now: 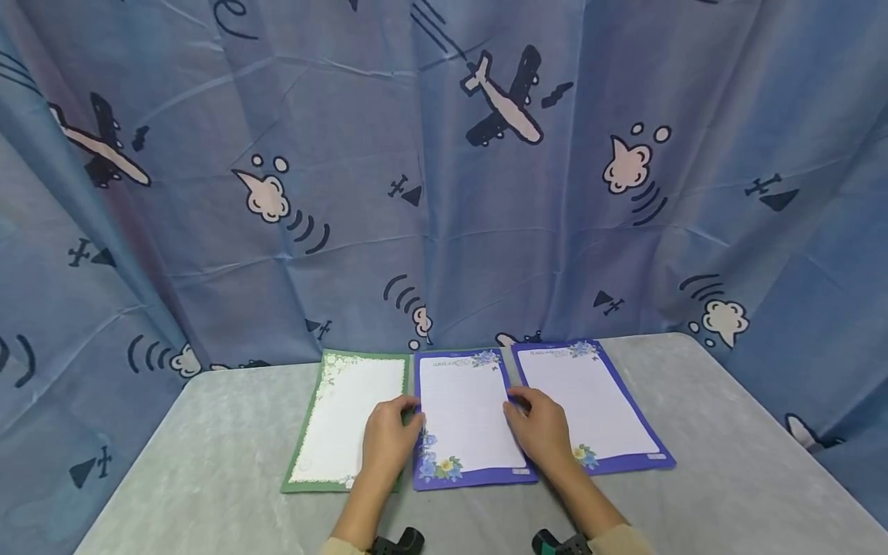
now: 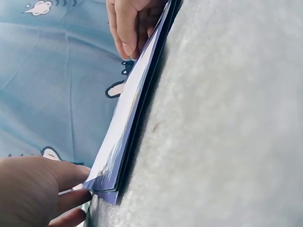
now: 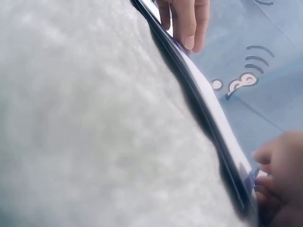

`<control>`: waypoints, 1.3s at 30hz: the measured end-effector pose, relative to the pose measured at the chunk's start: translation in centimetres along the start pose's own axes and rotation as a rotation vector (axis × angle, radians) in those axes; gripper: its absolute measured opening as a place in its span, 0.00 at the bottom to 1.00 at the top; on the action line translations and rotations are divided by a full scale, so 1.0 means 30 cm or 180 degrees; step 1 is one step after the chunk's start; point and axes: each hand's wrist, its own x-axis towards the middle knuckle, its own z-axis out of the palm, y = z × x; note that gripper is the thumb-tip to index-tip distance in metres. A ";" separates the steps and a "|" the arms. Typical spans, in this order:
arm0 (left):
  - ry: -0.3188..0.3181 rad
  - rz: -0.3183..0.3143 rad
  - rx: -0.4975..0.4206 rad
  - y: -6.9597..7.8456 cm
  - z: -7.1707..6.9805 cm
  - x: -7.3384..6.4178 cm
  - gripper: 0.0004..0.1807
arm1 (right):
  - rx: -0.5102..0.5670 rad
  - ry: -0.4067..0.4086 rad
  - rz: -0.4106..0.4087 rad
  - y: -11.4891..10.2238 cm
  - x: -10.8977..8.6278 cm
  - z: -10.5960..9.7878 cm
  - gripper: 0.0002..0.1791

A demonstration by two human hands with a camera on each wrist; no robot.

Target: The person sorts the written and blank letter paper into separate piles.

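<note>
In the head view, a purple-bordered sheet of writing paper with blue flowers lies between two others. My left hand pinches its left edge, thumb above and fingers beneath in the left wrist view. At the opposite edge, my right hand pinches the paper between thumb and fingers. Seen from the side, several layers show along the near edge, with a dark gap below. To the left is a green-bordered sheet, partly behind my left hand. Another purple-bordered sheet lies at the right, partly covered by my right hand.
A pale grey cloth covers the table. Behind it hangs a blue curtain printed with planes and clouds. Dark wrist devices sit at both wrists.
</note>
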 end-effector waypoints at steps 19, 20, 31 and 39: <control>0.0035 0.0006 -0.0021 -0.009 0.005 -0.003 0.02 | 0.0220 0.0114 -0.0107 0.006 -0.005 0.011 0.12; 0.0030 0.0002 -0.0048 -0.008 0.005 -0.002 0.03 | 0.0247 0.0132 -0.0084 0.007 -0.005 0.012 0.12; 0.0016 -0.0128 -0.0361 -0.006 0.006 0.000 0.05 | 0.0535 0.0214 0.0187 0.002 0.006 0.007 0.22; -0.0131 0.0018 -0.0337 -0.009 0.008 0.006 0.03 | 0.0391 0.0221 0.0116 0.000 0.004 0.004 0.10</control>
